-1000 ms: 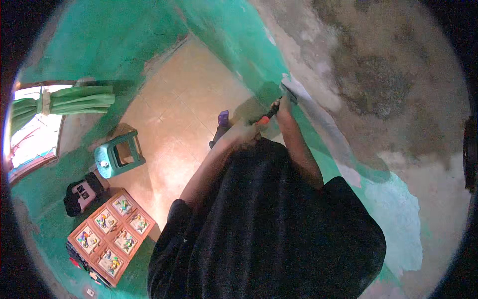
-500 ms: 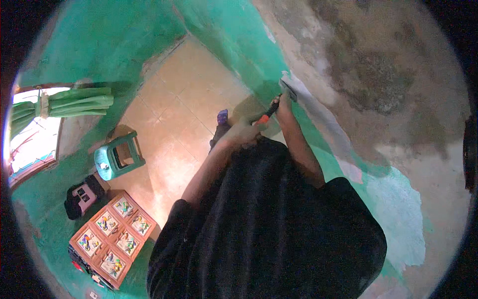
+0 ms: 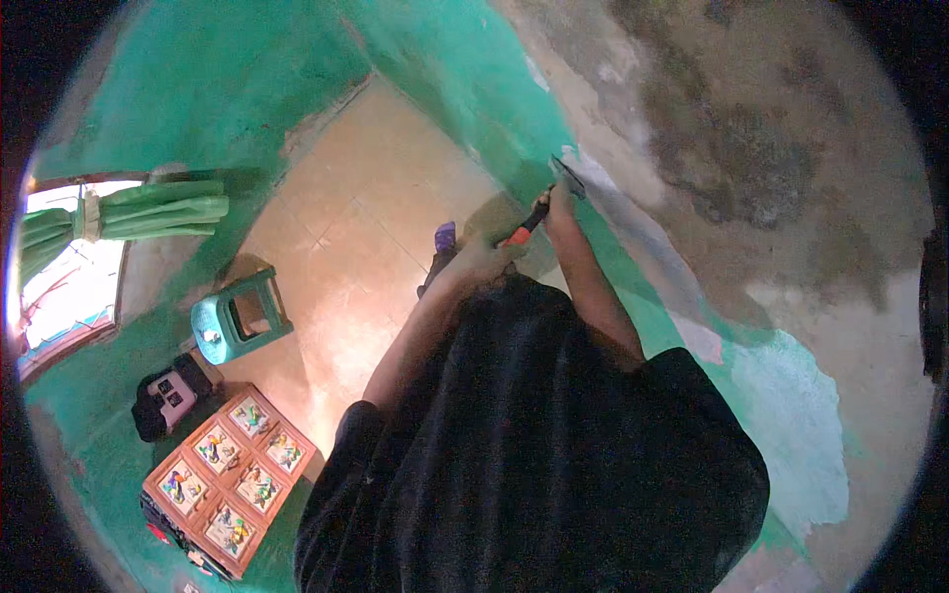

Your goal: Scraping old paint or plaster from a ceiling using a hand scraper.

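Scraping the wall [image 3: 482, 91] was apparently the step in hand, the left hand [image 3: 484, 261] gripping the tool [image 3: 535, 216] low, the right hand [image 3: 560, 204] clasping it near its head beside the pale strip [image 3: 647, 235], where the next move likely called for steady pressure.

Home room: green curtain [image 3: 163, 211], plastic stool [image 3: 218, 328], panelled wooden furniture [image 3: 233, 478].

green walls [image 3: 227, 89] meeting in a corner, big brown-grey patch [image 3: 751, 168] with dark stains at right, tan floor tiles [image 3: 341, 198] shining with light, bright window [image 3: 71, 272], tied green curtain [image 3: 163, 210], blue-green stool [image 3: 219, 323], wooden cabinet [image 3: 226, 482] with bird-like pictures
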The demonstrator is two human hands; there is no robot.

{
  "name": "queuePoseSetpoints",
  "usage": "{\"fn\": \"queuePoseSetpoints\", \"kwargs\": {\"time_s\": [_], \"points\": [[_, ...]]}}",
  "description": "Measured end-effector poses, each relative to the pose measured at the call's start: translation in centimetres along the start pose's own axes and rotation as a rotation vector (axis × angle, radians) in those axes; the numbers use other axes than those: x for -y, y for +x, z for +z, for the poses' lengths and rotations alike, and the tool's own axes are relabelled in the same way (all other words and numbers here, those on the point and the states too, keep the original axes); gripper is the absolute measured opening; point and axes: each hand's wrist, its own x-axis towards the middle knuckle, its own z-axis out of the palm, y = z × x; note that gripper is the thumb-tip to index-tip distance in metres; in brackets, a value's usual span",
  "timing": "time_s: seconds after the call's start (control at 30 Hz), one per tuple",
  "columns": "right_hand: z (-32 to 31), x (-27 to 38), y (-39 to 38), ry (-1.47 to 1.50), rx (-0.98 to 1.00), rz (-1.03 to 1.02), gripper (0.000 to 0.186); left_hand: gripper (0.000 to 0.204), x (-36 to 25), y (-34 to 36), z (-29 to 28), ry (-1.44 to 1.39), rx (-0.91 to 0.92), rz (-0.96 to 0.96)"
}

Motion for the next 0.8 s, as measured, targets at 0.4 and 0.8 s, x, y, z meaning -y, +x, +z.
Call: {"fn": "queuePoseSetpoints", "kwargs": {"time_s": [0.4, 0.8], "points": [[-1.5, -0.8, 0.9, 0.043, 0.006, -0.001, 0.042, 0.03, -2.2, 0.8, 0.6, -0.191, 0.107, -0.212], [-5.3, -0.7, 1.3, 0.04, -0.066, -0.071, 0.036, 0.042, -1.9, -0.8, 3.1, -0.176, 0.196, -0.141]]}}
